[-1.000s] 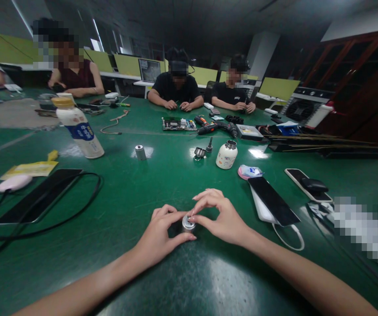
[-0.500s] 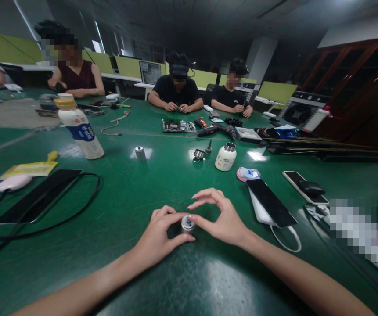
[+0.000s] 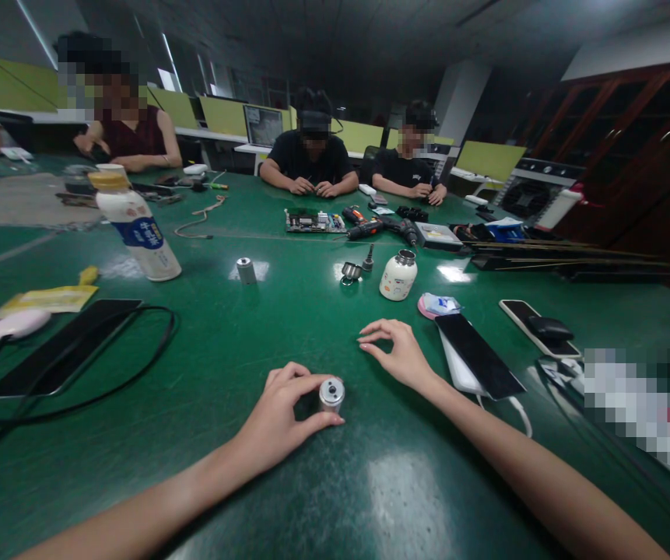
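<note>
My left hand (image 3: 279,408) curls thumb and index finger around a small cylindrical motor (image 3: 331,397), silver metal, which stands upright on the green table. A dark spot sits at the middle of its top face, with smaller marks beside it. My right hand (image 3: 396,354) is to the right of the motor and farther from me, apart from it. Its fingers are bent, thumb and fingertips slightly separated, with nothing visible between them. A second silver cylinder (image 3: 245,271) of like shape stands farther back on the left.
Beyond my hands are a cream flask (image 3: 398,276), its metal cap (image 3: 351,272), a circuit board (image 3: 314,222) and power drills (image 3: 378,228). A phone (image 3: 479,354) lies right; a tablet (image 3: 66,346) with a black cable and a tilted-looking bottle (image 3: 139,233) are left. Several people sit opposite.
My right hand has moved off the motor's top, to the right and away from me, uncovering the top face. My left hand keeps its hold on the motor.
</note>
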Action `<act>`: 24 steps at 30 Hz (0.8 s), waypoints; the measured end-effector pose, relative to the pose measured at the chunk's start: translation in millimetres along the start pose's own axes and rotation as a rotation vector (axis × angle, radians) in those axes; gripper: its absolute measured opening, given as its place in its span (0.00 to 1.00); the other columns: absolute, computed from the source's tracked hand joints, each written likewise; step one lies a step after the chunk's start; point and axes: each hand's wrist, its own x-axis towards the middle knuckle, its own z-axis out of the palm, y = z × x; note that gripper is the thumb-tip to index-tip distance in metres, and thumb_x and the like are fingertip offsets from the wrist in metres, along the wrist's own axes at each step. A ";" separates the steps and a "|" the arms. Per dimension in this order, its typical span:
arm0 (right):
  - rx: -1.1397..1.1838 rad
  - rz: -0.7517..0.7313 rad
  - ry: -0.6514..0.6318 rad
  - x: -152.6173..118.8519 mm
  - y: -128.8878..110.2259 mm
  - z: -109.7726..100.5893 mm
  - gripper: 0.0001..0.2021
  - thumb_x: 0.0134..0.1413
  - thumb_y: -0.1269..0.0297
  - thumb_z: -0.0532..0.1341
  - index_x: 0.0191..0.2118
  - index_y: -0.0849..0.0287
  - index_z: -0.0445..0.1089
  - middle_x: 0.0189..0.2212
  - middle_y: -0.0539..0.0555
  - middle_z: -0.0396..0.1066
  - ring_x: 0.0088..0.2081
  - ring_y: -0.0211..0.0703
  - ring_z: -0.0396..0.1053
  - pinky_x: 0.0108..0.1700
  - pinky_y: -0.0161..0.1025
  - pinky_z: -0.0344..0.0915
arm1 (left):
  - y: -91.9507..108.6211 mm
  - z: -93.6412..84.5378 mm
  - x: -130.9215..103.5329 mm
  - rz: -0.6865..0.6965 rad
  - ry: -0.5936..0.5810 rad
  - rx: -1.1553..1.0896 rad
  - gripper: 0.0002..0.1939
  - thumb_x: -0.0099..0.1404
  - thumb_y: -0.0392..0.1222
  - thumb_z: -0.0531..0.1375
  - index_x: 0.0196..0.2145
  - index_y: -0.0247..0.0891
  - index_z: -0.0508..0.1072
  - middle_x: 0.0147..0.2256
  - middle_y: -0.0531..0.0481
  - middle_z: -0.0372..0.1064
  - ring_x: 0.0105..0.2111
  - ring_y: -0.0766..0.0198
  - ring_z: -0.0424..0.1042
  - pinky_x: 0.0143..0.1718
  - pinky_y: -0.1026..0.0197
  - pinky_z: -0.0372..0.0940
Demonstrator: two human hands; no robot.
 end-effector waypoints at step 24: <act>0.139 -0.211 -0.041 -26.2 -67.6 4.9 0.09 0.50 0.67 0.69 0.37 0.53 0.71 0.25 0.45 0.77 0.37 0.43 0.73 0.52 0.47 0.57 | -3.7 0.8 -1.5 0.036 0.027 0.005 0.21 0.55 0.56 0.67 0.45 0.49 0.77 0.37 0.51 0.69 0.40 0.56 0.66 0.44 0.55 0.58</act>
